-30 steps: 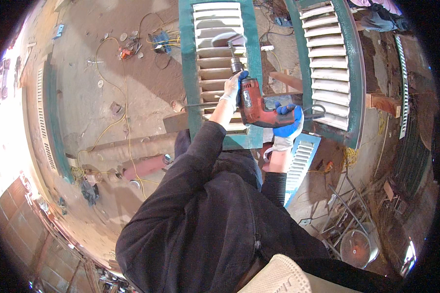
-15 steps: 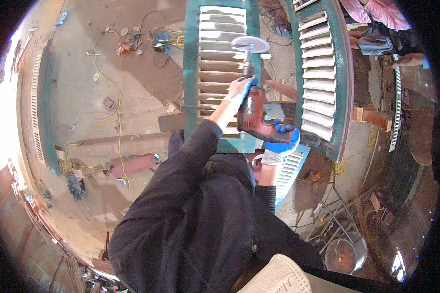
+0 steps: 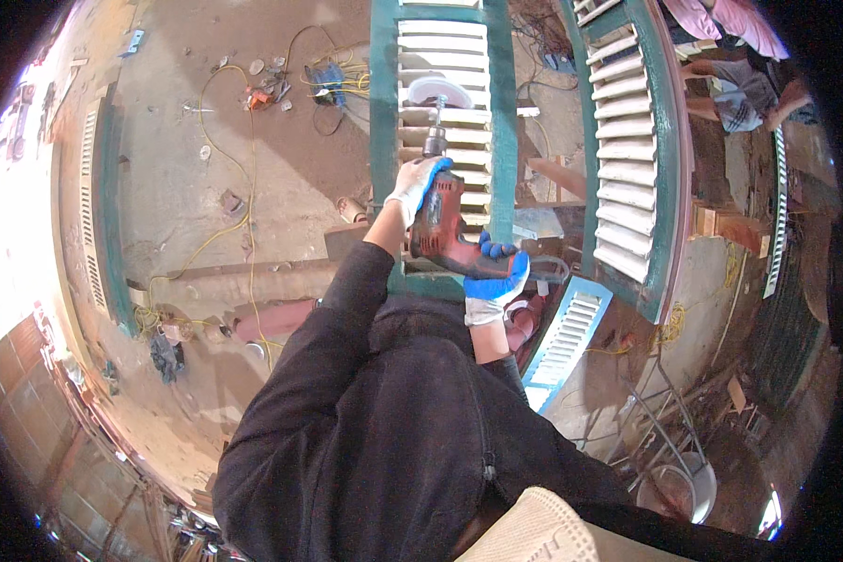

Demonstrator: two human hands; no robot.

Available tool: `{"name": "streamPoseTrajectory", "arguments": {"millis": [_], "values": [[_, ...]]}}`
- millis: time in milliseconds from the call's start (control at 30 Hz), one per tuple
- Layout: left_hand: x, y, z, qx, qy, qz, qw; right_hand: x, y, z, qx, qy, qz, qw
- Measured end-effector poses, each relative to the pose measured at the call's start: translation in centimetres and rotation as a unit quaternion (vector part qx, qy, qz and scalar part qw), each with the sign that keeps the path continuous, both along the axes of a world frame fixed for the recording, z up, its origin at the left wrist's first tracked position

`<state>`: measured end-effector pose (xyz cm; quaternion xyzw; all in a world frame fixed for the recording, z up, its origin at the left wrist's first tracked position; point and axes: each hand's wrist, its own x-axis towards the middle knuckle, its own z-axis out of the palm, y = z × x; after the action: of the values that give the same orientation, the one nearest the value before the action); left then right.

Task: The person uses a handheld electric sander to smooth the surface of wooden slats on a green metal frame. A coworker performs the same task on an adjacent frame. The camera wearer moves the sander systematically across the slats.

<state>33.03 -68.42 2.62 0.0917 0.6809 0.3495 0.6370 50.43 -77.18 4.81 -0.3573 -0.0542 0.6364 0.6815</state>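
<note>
A red and black power drill [image 3: 445,229] is held in both my gloved hands, over a green-framed louvered shutter [image 3: 504,159] with pale slats. My left hand [image 3: 420,184], in a white and blue glove, is closed around the front of its body, just behind the chuck. At the rear handle, my right hand [image 3: 496,281] is closed in a matching glove. A round sanding disc [image 3: 439,92] sits on a shaft in the chuck. It lies over the slats; I cannot tell whether it touches them.
Another green shutter [image 3: 625,155] stands at the right, and a light blue one [image 3: 566,345] lies below it. A third green shutter [image 3: 103,215] is at the far left. Yellow cord [image 3: 251,187] winds over the floor. A person's pink sleeve [image 3: 745,23] shows at upper right.
Both hands have moved left with the drill, and its disc has shifted from the shutter's right side to over the middle slats. The view has also shifted slightly.
</note>
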Motion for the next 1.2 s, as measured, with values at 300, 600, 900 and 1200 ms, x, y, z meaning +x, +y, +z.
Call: {"name": "streamPoseTrajectory", "arguments": {"millis": [300,600,900,1200], "values": [[1.6,0.9,1.0,0.077,-0.049,0.004,0.996,0.3,0.0,1.7,-0.009,-0.11,-0.022,0.994],[-0.7,-1.6,-1.7,0.045,-0.089,0.093,0.991,-0.3,1.2,0.7,0.004,-0.066,0.054,0.996],[0.5,-1.7,-3.0,0.059,-0.143,0.146,0.977,0.6,1.3,2.2,0.003,-0.045,0.048,0.998],[6.3,3.8,0.8,0.052,-0.076,0.015,0.996,4.7,2.9,2.2,0.046,-0.081,-0.057,0.994]]}}
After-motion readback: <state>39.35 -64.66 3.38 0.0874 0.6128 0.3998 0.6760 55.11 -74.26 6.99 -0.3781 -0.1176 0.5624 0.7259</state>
